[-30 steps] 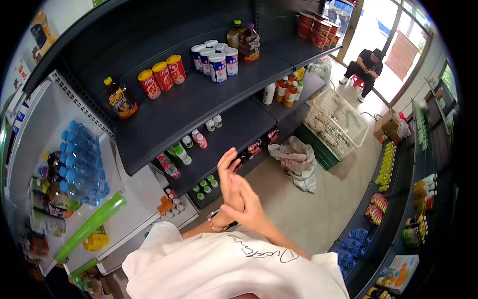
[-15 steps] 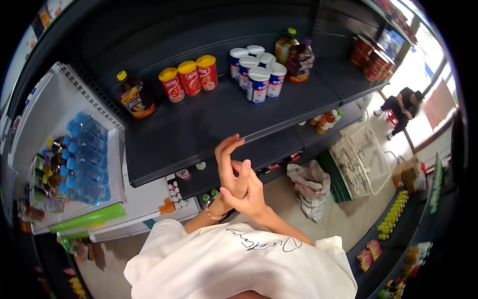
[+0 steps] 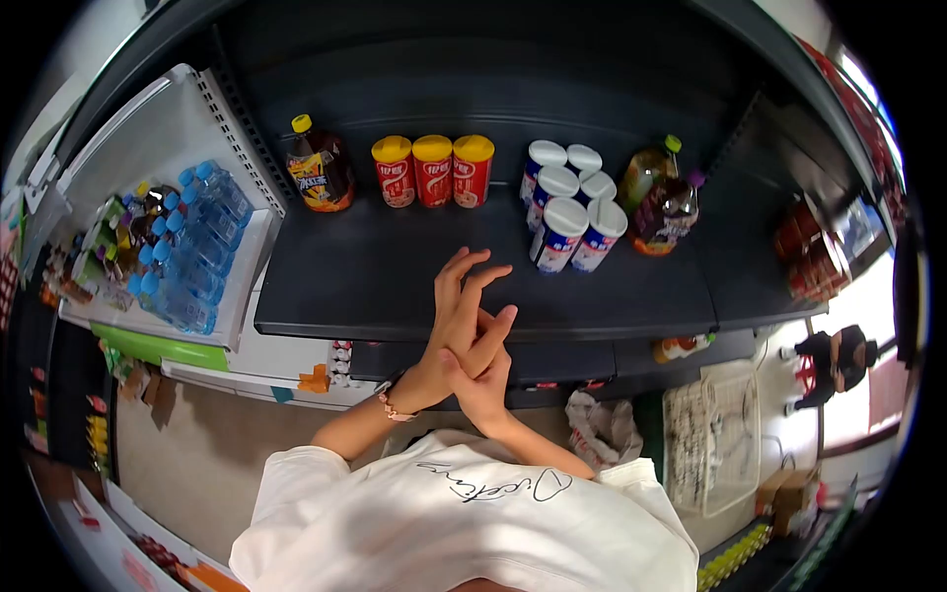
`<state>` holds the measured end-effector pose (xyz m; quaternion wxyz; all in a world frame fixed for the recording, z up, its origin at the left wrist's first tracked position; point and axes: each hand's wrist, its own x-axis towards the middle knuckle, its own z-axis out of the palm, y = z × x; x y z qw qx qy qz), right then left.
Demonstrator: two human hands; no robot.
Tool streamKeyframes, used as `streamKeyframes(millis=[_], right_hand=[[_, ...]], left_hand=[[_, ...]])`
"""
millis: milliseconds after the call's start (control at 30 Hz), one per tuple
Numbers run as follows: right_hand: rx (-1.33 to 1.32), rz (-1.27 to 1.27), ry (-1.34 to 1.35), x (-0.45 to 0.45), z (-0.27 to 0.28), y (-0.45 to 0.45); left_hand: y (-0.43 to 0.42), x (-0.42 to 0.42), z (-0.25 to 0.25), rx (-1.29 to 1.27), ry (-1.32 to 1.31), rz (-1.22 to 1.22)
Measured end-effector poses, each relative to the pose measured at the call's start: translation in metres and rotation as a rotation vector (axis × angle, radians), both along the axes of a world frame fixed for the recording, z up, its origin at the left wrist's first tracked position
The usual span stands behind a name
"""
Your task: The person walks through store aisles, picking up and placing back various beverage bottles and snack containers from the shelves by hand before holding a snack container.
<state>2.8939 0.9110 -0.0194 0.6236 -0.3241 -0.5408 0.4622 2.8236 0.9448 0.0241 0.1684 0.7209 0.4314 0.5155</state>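
A person's left hand [image 3: 454, 326] shows loosely spread fingers; the right hand [image 3: 483, 387] presses against it — fingers partly hidden, so its grip cannot be told. From them, on the dark shelf [image 3: 385, 281], white-topped cans [image 3: 566, 219] stand at one o'clock, red cans [image 3: 433, 178] near twelve — water bottles [image 3: 197, 268] at ten, beside the shelf.

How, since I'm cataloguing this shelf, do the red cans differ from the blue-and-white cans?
Colour: the red cans are capped in yellow, the blue-and-white cans in white.
Number: there are three red cans but six blue-and-white cans.
Layout: the red cans form a single side-by-side row; the blue-and-white cans stand in a two-wide block.
Both groups stand upright on the same dark shelf.
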Motion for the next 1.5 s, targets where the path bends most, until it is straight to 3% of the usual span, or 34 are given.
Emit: streamKeyframes(millis=[167,233,300,367,400,433,467,500,567,633,667,700,733,867,1033,1300,1333,1400,1500], right_hand=[[0.010,0.054,-0.052,0.050,0.011,0.047],[-0.157,0.171,0.203,0.069,0.009,0.073],[-0.228,0.262,0.251,0.085,0.007,0.093],[-0.151,0.210,0.129,0.096,0.000,0.110],[-0.244,0.295,0.131,0.104,-0.005,0.119],[-0.244,0.315,0.126,0.109,-0.006,0.126],[-0.325,0.369,0.083,0.112,-0.007,0.133],[-0.403,0.424,0.040,0.114,-0.009,0.139],[-0.309,0.446,-0.057,0.119,-0.018,0.143],[0.145,0.227,-0.745,0.129,-0.022,0.146],[0.099,0.276,-0.761,0.132,-0.025,0.148],[0.101,0.291,-0.767,0.132,-0.027,0.151],[0.099,0.322,-0.763,0.130,-0.029,0.154],[0.141,0.296,-0.730,0.123,-0.040,0.161],[0.140,0.288,-0.702,0.108,-0.042,0.164],[0.346,0.108,-0.703,0.061,-0.038,0.064],[0.356,0.141,-0.686,0.050,-0.034,0.050],[0.197,0.466,-0.359,0.023,-0.026,0.027],[0.246,0.838,-0.330,-0.021,-0.023,-0.009]], left_hand=[[0.045,0.040,-0.001,0.030,0.135,0.051],[0.071,0.049,0.012,0.083,0.450,0.142],[0.110,0.052,0.005,0.069,0.488,0.188],[0.150,0.045,0.015,-0.194,0.493,0.212],[0.173,0.039,0.012,-0.198,0.489,0.232],[0.197,0.032,0.000,-0.067,0.696,0.458],[0.211,0.027,-0.013,0.066,0.903,0.684],[0.219,0.026,-0.024,0.059,0.904,0.705],[0.229,0.027,-0.036,0.095,0.772,0.640],[0.223,0.032,-0.027,0.106,0.826,0.652],[0.220,0.034,-0.027,0.076,0.741,0.577],[0.216,0.036,-0.025,0.048,0.656,0.503],[0.213,0.035,-0.021,0.180,0.636,0.502],[0.191,0.050,-0.015,0.109,0.541,0.390],[0.166,0.049,-0.014,0.203,0.646,0.339],[0.006,-0.006,0.010,0.065,0.283,0.437],[-0.022,-0.014,0.021,0.037,0.244,0.472],[-0.073,-0.030,0.027,0.081,0.195,0.567],[-0.154,-0.052,0.048,0.110,0.157,0.707]])
